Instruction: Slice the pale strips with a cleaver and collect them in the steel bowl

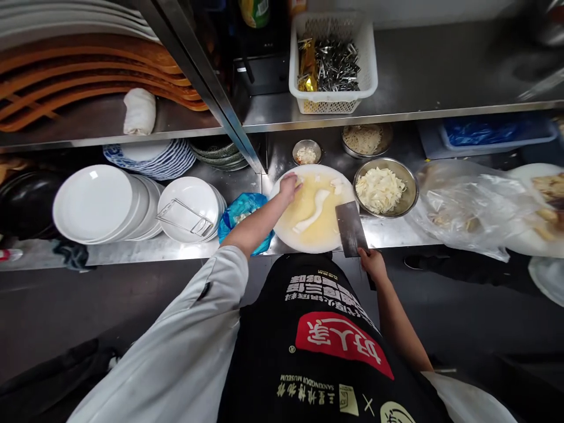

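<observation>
A round white cutting board point(286, 226) with a yellowed middle lies before me. On it rests a long, curved pale strip point(314, 212), with small white scraps point(337, 184) near the upper right edge. My left hand point(289, 188) is over the board's upper left, fingers curled together; what they hold, if anything, is too small to make out. My right hand point(373, 264) grips a cleaver point(351, 228) by its handle, the broad blade overlapping the board's right edge. Right of the board stands a metal bowl point(412, 197) of pale, thinly cut pieces point(379, 189).
Behind the board sit a small bowl point(307, 153) of chopped bits and another bowl point(368, 141). A blue plastic bag point(229, 226) and stacked white plates point(94, 202) are on the left, a clear bag point(467, 200) on the right. A shelf edge point(396, 117) overhangs the back.
</observation>
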`<move>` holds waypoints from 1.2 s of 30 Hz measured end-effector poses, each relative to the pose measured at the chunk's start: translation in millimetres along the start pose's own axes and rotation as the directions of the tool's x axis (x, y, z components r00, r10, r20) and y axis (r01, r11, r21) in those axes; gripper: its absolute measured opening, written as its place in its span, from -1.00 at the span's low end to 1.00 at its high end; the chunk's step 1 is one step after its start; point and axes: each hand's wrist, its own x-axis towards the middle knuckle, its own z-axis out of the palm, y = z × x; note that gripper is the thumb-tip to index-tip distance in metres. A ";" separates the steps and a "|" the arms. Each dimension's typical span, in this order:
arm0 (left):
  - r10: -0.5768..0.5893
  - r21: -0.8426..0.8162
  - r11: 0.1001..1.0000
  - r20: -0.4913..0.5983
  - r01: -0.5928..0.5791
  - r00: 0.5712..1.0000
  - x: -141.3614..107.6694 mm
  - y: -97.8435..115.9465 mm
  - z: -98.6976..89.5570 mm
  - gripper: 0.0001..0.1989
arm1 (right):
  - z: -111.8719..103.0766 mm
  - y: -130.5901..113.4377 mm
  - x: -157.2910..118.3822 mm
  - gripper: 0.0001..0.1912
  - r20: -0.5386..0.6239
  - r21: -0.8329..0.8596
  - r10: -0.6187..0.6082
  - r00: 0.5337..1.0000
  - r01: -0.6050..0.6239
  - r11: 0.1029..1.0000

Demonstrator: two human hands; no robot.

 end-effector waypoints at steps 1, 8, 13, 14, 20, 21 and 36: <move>0.057 0.057 0.997 -0.017 -0.056 0.998 7.2 6.8 6.0 -0.81 | -2.4 -1.3 0.5 -0.59 0.010 0.005 -0.001 1.000 0.001 1.000; -0.064 0.725 0.356 0.649 -0.590 0.758 -64.9 -39.0 -48.6 -0.75 | -25.5 -5.4 12.4 -0.62 0.064 -0.012 -0.033 0.997 0.034 0.999; 0.001 0.749 0.066 0.660 -0.659 0.751 -123.5 -89.4 -85.2 -0.54 | -35.3 -11.7 28.3 -0.63 0.101 -0.022 -0.069 0.993 0.071 0.997; 0.011 0.768 0.098 0.635 -0.632 0.773 -127.4 -94.3 -85.2 -0.56 | -35.5 -13.5 31.6 -0.64 0.107 -0.021 -0.075 0.991 0.077 0.997; -0.116 0.698 0.711 0.232 -0.082 0.966 -128.9 -90.3 -73.4 -0.68 | -29.2 -19.1 51.2 -0.66 0.132 -0.073 -0.111 0.985 0.121 0.990; -0.194 0.602 0.798 0.211 0.029 0.958 -128.1 -84.4 -71.6 -0.66 | -27.7 -19.1 54.0 -0.65 0.133 -0.089 -0.122 0.984 0.134 0.987; 0.187 -0.063 0.982 0.275 -0.177 0.943 -60.3 53.2 26.9 -0.56 | -17.7 -29.4 55.2 -0.65 0.135 -0.067 -0.123 0.983 0.133 0.989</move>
